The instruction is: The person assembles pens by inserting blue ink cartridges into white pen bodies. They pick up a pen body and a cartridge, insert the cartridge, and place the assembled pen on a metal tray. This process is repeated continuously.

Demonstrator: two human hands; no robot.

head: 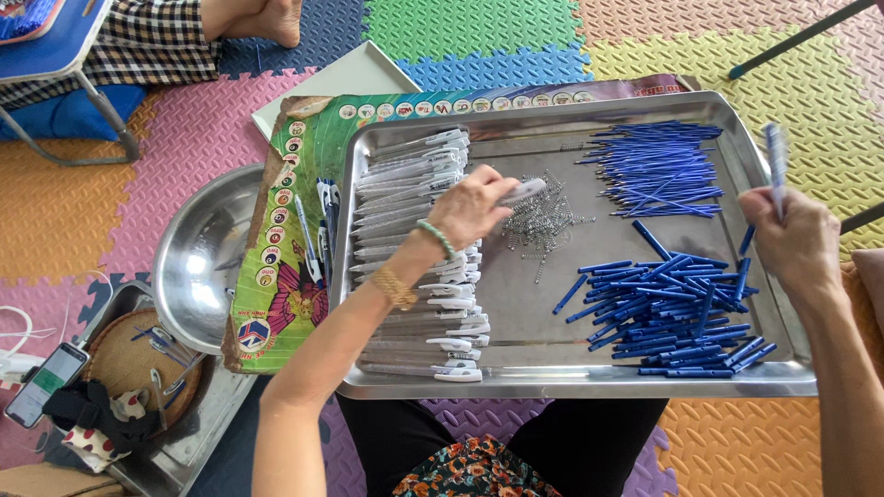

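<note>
A steel tray [552,373] rests across my lap. My left hand [471,206] holds a white pen barrel [523,191] above the pile of small metal springs [543,219]. A row of white pen barrels [419,248] fills the tray's left side. My right hand [794,237] is raised over the tray's right edge, gripping a blue-and-white pen part [776,166] upright. Below it lies a heap of short blue pen pieces [677,317]. Thin blue refills [658,170] are stacked at the far right.
A round steel bowl [198,258] sits left of the tray beside a colourful printed bag [295,239] with a few finished pens [324,221]. A phone [46,382] and a basket [138,368] lie lower left. Another person's legs [249,18] show at the top.
</note>
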